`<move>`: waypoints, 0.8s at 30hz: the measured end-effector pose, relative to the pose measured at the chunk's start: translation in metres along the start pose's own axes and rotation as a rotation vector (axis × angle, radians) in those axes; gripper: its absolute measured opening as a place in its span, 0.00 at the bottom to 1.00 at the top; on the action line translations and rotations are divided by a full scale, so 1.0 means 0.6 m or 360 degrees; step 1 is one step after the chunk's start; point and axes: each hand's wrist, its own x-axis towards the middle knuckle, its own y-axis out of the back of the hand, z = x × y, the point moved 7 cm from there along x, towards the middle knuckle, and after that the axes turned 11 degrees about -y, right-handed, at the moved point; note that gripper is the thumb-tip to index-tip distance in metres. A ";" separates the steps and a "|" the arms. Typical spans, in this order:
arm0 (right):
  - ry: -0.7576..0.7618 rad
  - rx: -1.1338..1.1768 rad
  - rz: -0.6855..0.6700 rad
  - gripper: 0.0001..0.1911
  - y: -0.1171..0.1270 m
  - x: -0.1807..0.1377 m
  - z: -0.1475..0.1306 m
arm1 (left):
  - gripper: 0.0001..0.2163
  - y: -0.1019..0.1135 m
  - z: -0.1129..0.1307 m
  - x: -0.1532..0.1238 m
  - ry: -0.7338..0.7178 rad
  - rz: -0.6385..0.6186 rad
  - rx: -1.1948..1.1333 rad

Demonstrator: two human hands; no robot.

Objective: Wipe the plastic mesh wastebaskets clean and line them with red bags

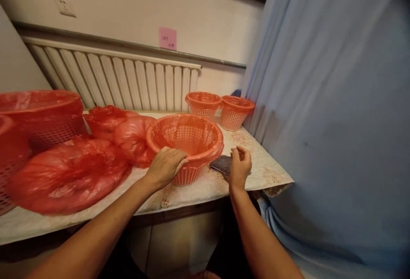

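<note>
An orange-red plastic basket (pixel 187 175) with mesh sides stands upright on the table, lined with a thin red plastic bag (pixel 188 142) folded over its rim. My left hand (pixel 168 164) is closed on the near left part of that rim, thumb outside, over the bag film. To the right of the basket, my right hand (pixel 240 166) is raised with loosely curled fingers and a gap between them; nothing shows in it. Below and behind it lies a dark grey folded cloth (pixel 221 164), partly hidden by the hand.
Filled-looking red bags (pixel 73 176) lie on the left, beside a larger lined basket (pixel 57 129). Two small lined baskets (pixel 203 110) stand at the back right. A radiator (pixel 128 78) runs along the wall. A blue curtain (pixel 320 121) hangs at the table's right edge.
</note>
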 end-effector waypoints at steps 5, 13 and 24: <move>-0.1075 0.0518 -0.0661 0.15 -0.060 -0.011 0.106 | 0.13 0.001 0.000 0.000 0.0010 -0.0020 0.0034; -0.1202 0.0655 -0.0970 0.12 -0.114 -0.057 0.116 | 0.12 0.008 0.003 -0.010 0.0029 0.0002 0.0009; -0.0627 0.0172 -0.0345 0.06 -0.046 0.014 0.078 | 0.12 0.008 0.001 -0.016 0.0021 0.0009 -0.0006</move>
